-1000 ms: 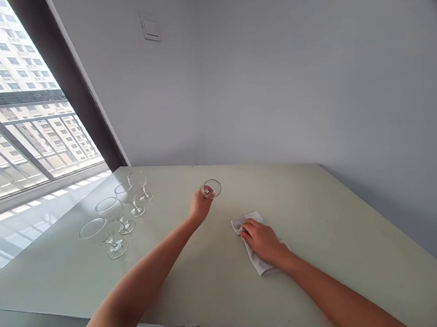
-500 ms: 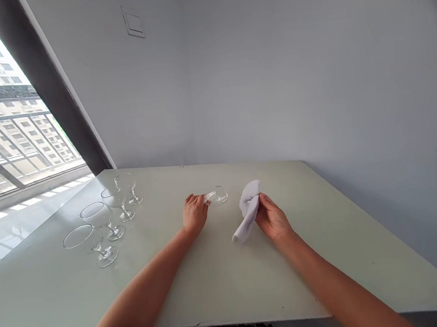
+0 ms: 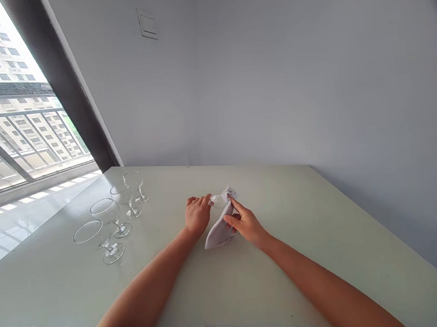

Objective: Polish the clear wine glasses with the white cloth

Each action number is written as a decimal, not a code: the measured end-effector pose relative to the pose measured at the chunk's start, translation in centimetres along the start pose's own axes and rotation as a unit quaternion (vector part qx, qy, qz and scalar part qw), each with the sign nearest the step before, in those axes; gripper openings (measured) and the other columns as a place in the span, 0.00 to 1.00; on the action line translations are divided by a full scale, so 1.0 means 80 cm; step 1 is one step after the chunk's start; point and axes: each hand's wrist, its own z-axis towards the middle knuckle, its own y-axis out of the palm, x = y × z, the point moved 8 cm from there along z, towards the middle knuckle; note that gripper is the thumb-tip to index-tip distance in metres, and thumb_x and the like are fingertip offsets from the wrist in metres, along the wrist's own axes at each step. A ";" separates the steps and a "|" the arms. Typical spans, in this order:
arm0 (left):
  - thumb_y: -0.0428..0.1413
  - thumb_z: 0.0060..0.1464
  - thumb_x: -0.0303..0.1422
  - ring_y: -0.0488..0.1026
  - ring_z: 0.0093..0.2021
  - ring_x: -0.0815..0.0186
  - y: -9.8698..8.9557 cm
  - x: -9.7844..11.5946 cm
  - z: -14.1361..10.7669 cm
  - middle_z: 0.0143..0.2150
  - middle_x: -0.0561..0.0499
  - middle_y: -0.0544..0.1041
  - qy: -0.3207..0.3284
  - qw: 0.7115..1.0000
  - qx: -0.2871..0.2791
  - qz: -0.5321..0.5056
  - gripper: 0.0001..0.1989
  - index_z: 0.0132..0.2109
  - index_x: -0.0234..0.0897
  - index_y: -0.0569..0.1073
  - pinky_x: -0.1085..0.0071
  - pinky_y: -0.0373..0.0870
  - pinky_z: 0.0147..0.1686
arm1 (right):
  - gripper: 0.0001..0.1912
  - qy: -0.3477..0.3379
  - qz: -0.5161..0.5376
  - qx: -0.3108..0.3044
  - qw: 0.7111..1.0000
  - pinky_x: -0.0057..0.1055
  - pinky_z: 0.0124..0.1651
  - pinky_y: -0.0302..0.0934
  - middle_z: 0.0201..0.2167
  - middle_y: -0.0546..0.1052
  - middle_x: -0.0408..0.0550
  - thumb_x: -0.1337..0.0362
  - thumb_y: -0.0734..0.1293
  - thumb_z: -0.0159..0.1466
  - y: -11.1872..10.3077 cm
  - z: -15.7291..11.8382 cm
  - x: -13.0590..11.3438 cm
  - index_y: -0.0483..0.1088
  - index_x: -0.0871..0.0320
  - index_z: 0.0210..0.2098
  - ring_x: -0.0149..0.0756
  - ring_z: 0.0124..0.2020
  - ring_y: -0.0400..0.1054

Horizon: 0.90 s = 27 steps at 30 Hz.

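Near the middle of the table, my left hand (image 3: 198, 215) is closed round the stem end of a clear wine glass (image 3: 218, 201), which is tipped on its side with its bowl pointing right. My right hand (image 3: 247, 224) grips a white cloth (image 3: 220, 232). Part of the cloth is bunched at the mouth of the glass and hides the rim. The rest of it hangs down to the left, below the glass. The foot of the glass is hidden behind my left fingers.
Several clear stemmed glasses stand upright in a row on the left side, the nearest glass (image 3: 113, 252) toward the front. The pale glossy table (image 3: 200, 290) meets grey walls at the back. A window (image 3: 15, 127) is on the left, a wall switch (image 3: 147, 25) above.
My right hand has moved left with the cloth, bringing it from beside the glass onto its mouth. My left hand keeps its hold on the glass. The view has shifted slightly.
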 end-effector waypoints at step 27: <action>0.51 0.51 0.42 0.69 0.24 0.69 0.018 0.060 -0.032 0.31 0.51 0.76 0.006 0.748 -0.532 -0.396 0.16 0.44 0.40 0.72 0.73 0.65 0.26 | 0.14 0.014 0.018 -0.258 0.966 0.38 0.43 0.64 0.32 0.76 0.45 0.59 0.69 0.52 -0.021 -0.033 -0.014 0.74 0.57 0.37 0.38 0.35 0.71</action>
